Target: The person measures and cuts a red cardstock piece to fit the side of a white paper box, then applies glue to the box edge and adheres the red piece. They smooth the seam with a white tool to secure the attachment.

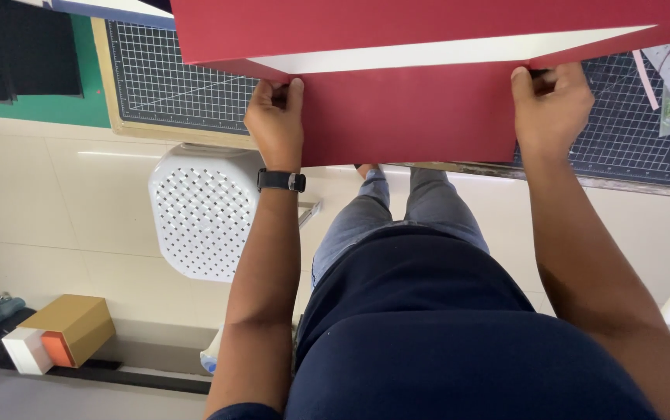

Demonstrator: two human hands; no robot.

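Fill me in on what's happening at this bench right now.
A person stands at a workbench and grips a large red sheet of card or paper with both hands. The left hand pinches its near edge on one side, the right hand on the other. The sheet is folded over, its pale underside showing, and lies over a dark gridded cutting mat. A white perforated stool stands on the floor beside the person's legs, and a tan box sits lower left.

Head-worn camera, looking steeply down, close overhead
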